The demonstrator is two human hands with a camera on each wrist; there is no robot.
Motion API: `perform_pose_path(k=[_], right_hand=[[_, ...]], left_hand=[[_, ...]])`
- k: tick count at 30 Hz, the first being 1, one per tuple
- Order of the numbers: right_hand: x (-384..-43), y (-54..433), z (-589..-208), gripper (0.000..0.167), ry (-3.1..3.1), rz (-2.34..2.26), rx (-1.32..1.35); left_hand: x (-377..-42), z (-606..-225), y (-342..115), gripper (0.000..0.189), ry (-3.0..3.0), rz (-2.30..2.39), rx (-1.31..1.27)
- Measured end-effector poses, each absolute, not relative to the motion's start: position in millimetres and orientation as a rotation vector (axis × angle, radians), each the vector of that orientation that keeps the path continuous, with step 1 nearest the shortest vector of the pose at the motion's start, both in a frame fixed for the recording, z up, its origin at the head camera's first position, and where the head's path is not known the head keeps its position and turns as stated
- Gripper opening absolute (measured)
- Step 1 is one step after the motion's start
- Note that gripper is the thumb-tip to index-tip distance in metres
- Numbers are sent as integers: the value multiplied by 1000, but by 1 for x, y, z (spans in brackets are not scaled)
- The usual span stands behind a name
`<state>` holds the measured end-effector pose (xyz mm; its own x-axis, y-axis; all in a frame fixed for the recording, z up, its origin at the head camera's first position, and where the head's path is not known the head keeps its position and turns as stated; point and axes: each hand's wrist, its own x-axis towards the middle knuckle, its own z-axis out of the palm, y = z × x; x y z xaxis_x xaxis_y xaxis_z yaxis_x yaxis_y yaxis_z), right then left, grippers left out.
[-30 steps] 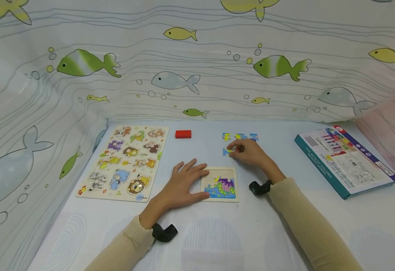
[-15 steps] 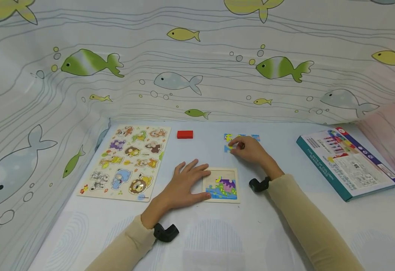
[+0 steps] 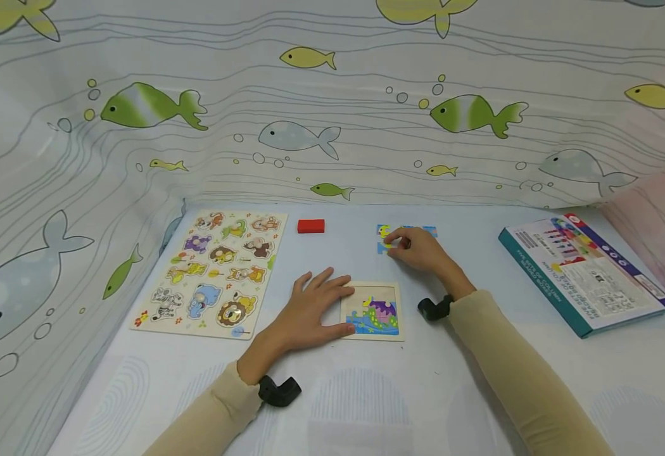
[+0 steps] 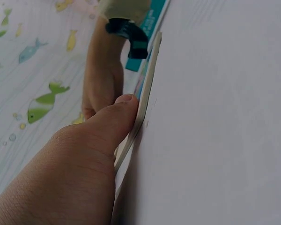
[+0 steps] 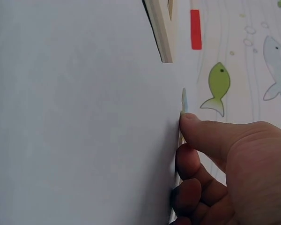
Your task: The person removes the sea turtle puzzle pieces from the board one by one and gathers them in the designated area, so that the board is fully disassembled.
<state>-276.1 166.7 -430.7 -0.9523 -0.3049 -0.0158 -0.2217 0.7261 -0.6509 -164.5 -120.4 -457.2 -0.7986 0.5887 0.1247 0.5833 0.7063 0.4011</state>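
- Left hand point(image 3: 310, 316): fingers spread and extended, resting across the left side of the puzzle tray; the left wrist view shows the thumb lying on the tray's edge.
- Right hand point(image 3: 420, 253): fingers curled, thumb and forefinger pinching a puzzle piece at its right side, beyond the tray.
- Puzzle piece point(image 3: 382, 248): blue with a touch of yellow, low against the table, partly covered by the right fingertips.
- Puzzle tray point(image 3: 379, 292): square, pale wood with raised rim, flat on the table between the forearms; its upper left part shows bare wood.
- Dinosaur picture point(image 3: 381, 314): interlocked pieces in purple, green and blue, filling the lower and right parts of the tray.
- Loose pieces point(image 3: 383, 230): in a row just behind the pinched piece, blue and yellow, partly hidden by the right hand.
- Red block point(image 3: 311, 226): rectangular, near the back of the table, left of the loose pieces.
- Animal board point(image 3: 190, 280): pale, upright in format, with zebra, lion, giraffe and other figures; lying flat at left.
- Boxed set point(image 3: 589, 272): teal spine, printed face up, angled at right.
- Table point(image 3: 361, 392): pale cover with faint striped arches.
- Backdrop point(image 3: 224, 63): white cloth printed with green, yellow and grey-blue fish.
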Motion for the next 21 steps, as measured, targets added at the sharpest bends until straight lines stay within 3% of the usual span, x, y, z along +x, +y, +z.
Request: perform_pose_path(k=[8, 21], right_hand=[[-274, 169, -431, 34, 2777, -1093, -407], [-262, 172, -431, 28, 2769, -1136, -434]], left_hand=[[-165, -458, -121, 70, 2897, 666, 1011], [-164, -455, -120, 71, 2893, 680, 1005]])
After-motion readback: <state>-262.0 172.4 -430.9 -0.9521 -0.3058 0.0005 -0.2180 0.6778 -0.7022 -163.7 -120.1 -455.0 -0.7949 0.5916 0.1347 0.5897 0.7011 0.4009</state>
